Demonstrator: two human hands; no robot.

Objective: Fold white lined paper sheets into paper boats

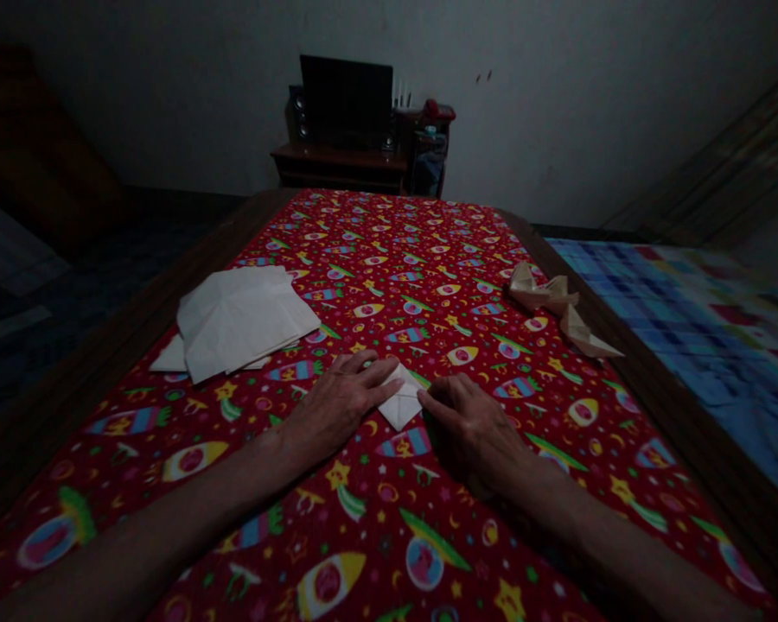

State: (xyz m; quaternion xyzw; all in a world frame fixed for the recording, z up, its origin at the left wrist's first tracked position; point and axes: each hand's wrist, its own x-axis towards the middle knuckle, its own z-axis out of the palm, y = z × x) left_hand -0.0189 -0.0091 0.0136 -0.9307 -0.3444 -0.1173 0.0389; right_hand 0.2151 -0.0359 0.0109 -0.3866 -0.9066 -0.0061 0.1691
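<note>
A small white folded paper (400, 409) lies on the red patterned cloth in front of me, turned like a diamond with crease lines across it. My left hand (345, 396) holds its left side, thumb and forefinger resting on the paper. At the right corner, my right hand (470, 419) pinches the edge between thumb and curled fingers. Some of the paper's upper left edge is hidden under my left fingers. To the left lies a stack of larger white paper sheets (243, 315), the top one creased. Folded paper shapes (545, 298) stand in a group on the right.
The red tablecloth (421, 294) covers a long table with dark wooden edges (622, 389). Beyond its far end, a monitor (347, 95) with speakers stands on a wooden desk (337, 160) against the wall. A blue checked sheet (609, 294) spreads along the right. The room is dim.
</note>
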